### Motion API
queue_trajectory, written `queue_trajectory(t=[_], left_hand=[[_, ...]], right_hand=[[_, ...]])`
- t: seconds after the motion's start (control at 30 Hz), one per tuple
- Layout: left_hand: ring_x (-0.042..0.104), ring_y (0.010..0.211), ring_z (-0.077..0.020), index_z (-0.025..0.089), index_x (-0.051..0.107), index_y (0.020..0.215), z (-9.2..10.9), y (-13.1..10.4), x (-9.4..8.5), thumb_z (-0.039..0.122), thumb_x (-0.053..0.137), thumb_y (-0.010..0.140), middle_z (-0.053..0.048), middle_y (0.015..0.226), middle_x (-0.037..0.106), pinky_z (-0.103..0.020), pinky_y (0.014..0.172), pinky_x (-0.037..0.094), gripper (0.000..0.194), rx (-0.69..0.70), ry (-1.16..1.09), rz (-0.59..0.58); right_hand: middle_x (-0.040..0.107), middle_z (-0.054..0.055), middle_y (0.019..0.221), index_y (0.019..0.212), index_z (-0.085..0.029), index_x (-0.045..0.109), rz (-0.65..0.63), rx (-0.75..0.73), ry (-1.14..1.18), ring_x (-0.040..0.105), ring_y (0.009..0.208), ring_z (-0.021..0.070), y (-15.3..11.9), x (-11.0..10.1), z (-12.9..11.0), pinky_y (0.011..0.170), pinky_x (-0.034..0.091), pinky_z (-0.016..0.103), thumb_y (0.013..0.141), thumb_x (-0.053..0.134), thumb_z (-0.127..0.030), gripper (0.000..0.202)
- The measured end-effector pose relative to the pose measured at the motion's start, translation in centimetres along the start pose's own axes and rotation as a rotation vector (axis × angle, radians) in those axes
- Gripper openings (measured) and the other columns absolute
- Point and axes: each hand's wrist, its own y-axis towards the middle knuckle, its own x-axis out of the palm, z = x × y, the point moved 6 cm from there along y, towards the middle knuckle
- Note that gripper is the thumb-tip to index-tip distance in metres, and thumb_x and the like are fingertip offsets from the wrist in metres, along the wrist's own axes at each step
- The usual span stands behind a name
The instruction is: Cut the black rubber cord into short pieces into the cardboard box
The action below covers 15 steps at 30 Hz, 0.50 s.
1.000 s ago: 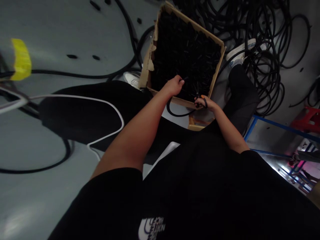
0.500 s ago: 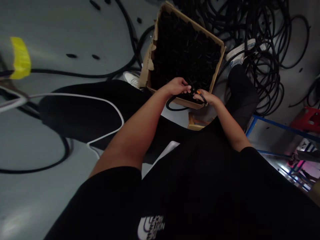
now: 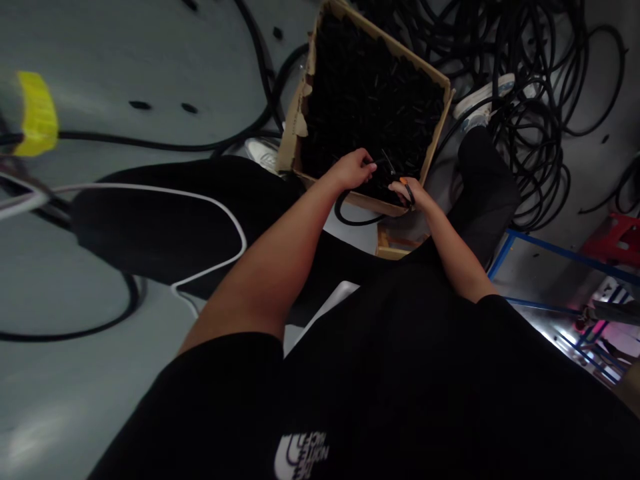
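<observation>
A cardboard box (image 3: 291, 137) full of short black pieces stands on the floor between my legs. Over its near edge, my right hand (image 3: 411, 192) is closed on scissors (image 3: 404, 181) with an orange and black handle, their thin blades pointing up and left over the pieces. My left hand (image 3: 356, 168) is just left of the blades, its fingers closed together at a black cable (image 3: 343, 208). That cable loops down outside the near edge of the box. Dark surroundings hide the exact grip of the left fingertips.
Tangled black cables (image 3: 537, 123) lie at the upper right, around my shoe (image 3: 483, 97). A white cord (image 3: 200, 193) crosses my left leg. A small wooden stool (image 3: 393, 253), blue frame (image 3: 565, 250) and red stool (image 3: 617, 243) are nearby.
My hands have moved slightly apart, the left one up and left, the right one a little right. The scissor blades now show between them.
</observation>
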Motion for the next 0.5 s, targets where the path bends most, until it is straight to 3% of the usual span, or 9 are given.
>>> queue_trajectory(t=[0.07,0.17,0.3,0.4,0.5], left_hand=[[0.083,0.104,-0.0314,0.025,0.078,0.119,0.0,0.0,-0.1,0.021,0.082,0.108,-0.003,0.090,0.075,-0.045,0.115,0.065,0.013,0.013,0.072,0.018],[0.084,0.117,-0.0350,0.024,0.081,0.123,0.3,-0.4,-0.3,0.020,0.076,0.111,-0.007,0.096,0.079,-0.045,0.120,0.061,0.013,0.019,0.145,0.024],[0.083,0.127,-0.0381,0.024,0.081,0.125,0.8,-1.0,-0.7,0.022,0.078,0.108,-0.008,0.102,0.082,-0.044,0.123,0.058,0.017,-0.005,0.138,0.042],[0.080,0.128,-0.0374,0.023,0.081,0.121,1.3,-0.9,-0.8,0.024,0.078,0.108,-0.010,0.105,0.083,-0.043,0.123,0.058,0.014,0.023,0.103,0.056],[0.080,0.117,-0.0354,0.022,0.080,0.111,1.5,-0.4,-0.5,0.026,0.073,0.111,-0.011,0.100,0.080,-0.043,0.115,0.062,0.009,0.035,0.066,0.030]], right_hand=[[0.051,-0.006,0.056,0.073,-0.026,0.052,0.062,0.013,-0.045,0.045,0.048,0.0106,-0.4,-0.2,0.0,0.044,0.036,0.020,0.119,0.078,-0.016,0.054],[0.051,-0.006,0.054,0.070,-0.027,0.051,0.051,0.002,-0.056,0.046,0.048,0.0116,-0.8,0.0,0.1,0.044,0.036,0.021,0.118,0.078,-0.016,0.056],[0.053,-0.006,0.054,0.072,-0.028,0.051,0.054,0.011,-0.046,0.048,0.048,0.0122,-0.9,-0.3,0.6,0.045,0.038,0.022,0.112,0.096,-0.021,0.060],[0.056,-0.006,0.057,0.077,-0.028,0.052,0.083,0.046,0.030,0.051,0.049,0.0127,-1.2,-0.8,1.3,0.046,0.040,0.021,0.110,0.100,-0.024,0.058],[0.068,-0.003,0.068,0.087,-0.026,0.059,0.026,0.084,0.151,0.063,0.058,0.0139,-1.8,-1.1,2.1,0.052,0.047,0.020,0.111,0.091,-0.017,0.041]])
